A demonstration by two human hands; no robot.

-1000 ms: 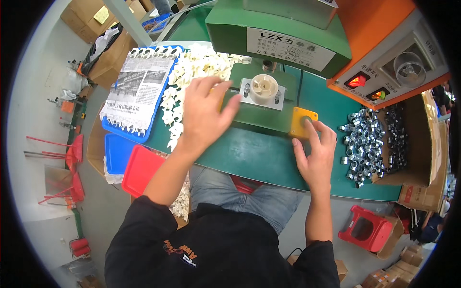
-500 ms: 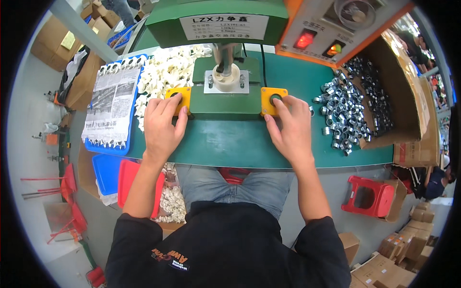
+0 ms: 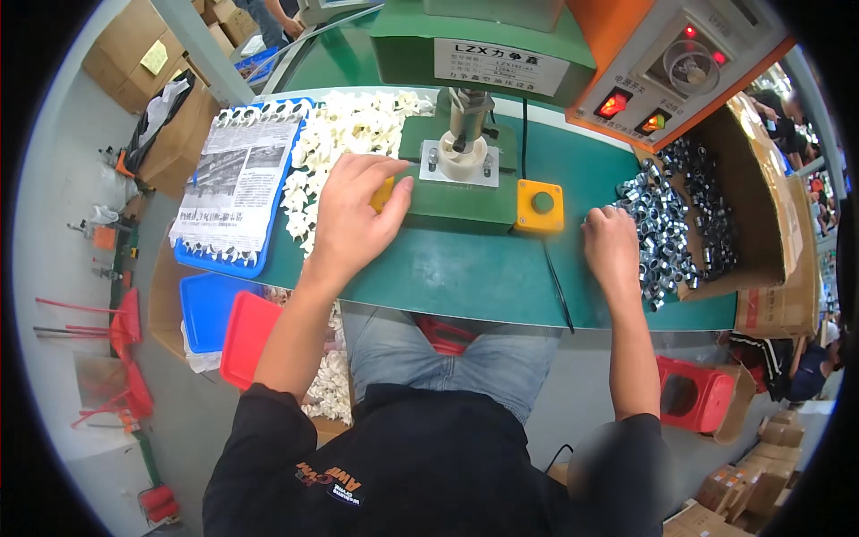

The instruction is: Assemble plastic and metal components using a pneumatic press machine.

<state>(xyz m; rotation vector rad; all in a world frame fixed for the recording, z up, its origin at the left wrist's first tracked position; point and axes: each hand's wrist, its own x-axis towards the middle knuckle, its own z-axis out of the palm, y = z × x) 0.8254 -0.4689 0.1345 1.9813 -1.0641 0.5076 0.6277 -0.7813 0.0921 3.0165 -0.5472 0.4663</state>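
My left hand is open, fingers stretched toward the green press, and it mostly covers the left yellow button box. A white plastic part sits in the metal holder under the press's ram. My right hand is at the left edge of a pile of shiny metal rings. Its fingers are curled down and closed; whatever they grip is hidden beneath them. Left of this hand stands the right yellow button box with its round dark button uncovered.
White plastic parts are heaped left of the press, beside a blue tray covered with newspaper. A cardboard box holds more rings at right. An orange control box stands behind. A thin dark rod lies near the table's front edge.
Both hands have left the button boxes' buttons. My left hand has moved in toward the press, and my right hand outward to the metal rings. The view has shifted, and the right button shows.
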